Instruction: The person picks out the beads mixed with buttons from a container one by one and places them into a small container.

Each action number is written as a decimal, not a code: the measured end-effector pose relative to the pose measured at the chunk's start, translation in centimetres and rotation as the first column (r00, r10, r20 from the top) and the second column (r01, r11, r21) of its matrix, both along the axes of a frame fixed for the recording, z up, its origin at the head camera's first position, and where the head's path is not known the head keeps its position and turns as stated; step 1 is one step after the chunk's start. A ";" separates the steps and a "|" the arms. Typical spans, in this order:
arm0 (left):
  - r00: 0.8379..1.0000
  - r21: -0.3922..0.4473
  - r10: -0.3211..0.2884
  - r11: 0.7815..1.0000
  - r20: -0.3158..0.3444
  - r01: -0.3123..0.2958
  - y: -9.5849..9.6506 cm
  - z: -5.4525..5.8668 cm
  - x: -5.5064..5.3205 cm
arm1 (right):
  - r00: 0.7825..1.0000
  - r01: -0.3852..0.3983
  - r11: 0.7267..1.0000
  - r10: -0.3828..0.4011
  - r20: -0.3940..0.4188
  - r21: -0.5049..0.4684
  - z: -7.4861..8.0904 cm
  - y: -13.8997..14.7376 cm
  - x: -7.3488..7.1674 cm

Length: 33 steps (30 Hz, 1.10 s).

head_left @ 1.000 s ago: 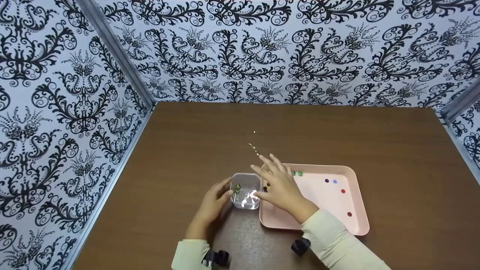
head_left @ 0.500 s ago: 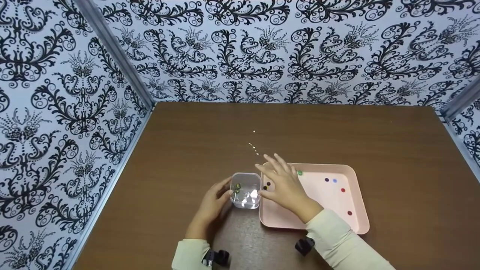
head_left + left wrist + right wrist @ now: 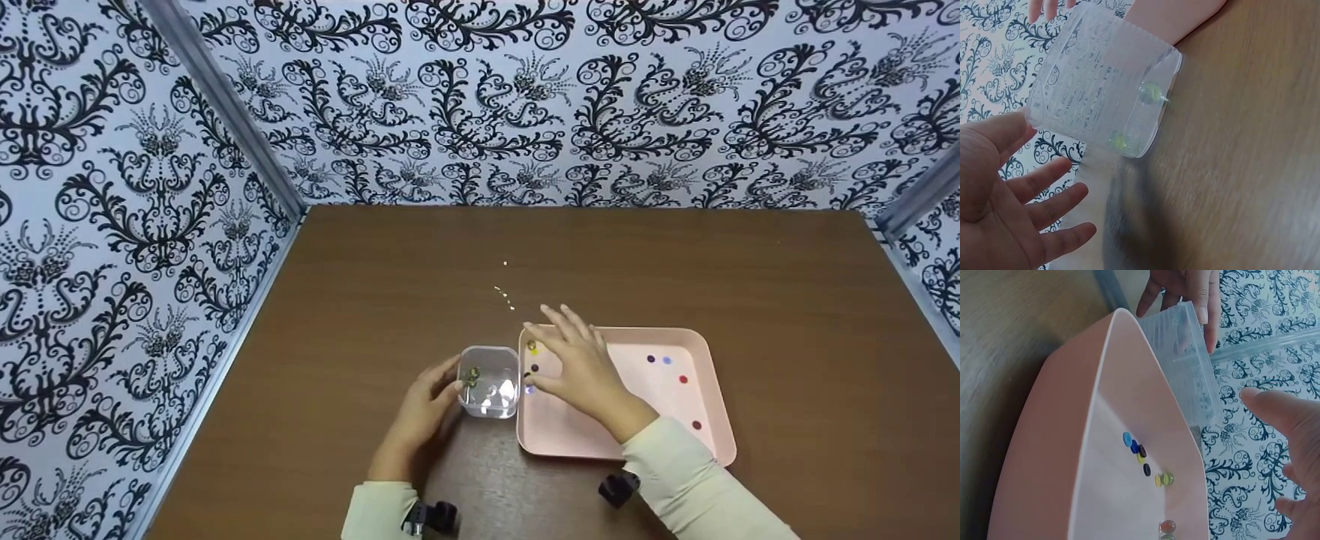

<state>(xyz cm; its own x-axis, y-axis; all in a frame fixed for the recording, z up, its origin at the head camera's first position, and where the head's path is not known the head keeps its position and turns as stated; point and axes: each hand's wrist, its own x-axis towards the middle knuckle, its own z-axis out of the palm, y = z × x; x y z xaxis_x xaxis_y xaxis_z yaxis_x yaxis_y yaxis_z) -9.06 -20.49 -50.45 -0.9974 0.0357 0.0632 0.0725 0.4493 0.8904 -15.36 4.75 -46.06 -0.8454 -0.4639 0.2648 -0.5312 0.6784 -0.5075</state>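
Scrollwork walls [image 3: 525, 105], black on white. Brown table [image 3: 360, 300]. Pink tray [image 3: 566, 431], right. Right hand [image 3: 585, 371]: fingers spread above tray's left side. Left hand [image 3: 421, 405]: fingers loosely spread, thumb touching clear container [image 3: 491, 375], just left of tray. Two greenish marbles [image 3: 1150, 93] in container. Coloured discs [image 3: 683, 379] scattered in tray.

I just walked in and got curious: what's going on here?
A person's left hand touches a clear box with greenish marbles in it. Their right hand hovers over the pink tray beside it, with nothing visible in its grasp. More marbles and small coloured discs lie in the tray.
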 end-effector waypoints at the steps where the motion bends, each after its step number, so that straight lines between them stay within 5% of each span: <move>1: 1.000 -0.001 0.001 1.000 0.001 -0.001 0.0 0.0 0.0 | 1.000 0.002 1.000 -0.001 0.006 -0.008 0.0 0.1 0.0; 33: 1.000 -0.044 0.001 0.999 -0.026 -0.002 0.0 0.3 0.0 | 0.995 0.050 0.986 -0.036 0.088 -0.159 -0.1 3.1 -1.4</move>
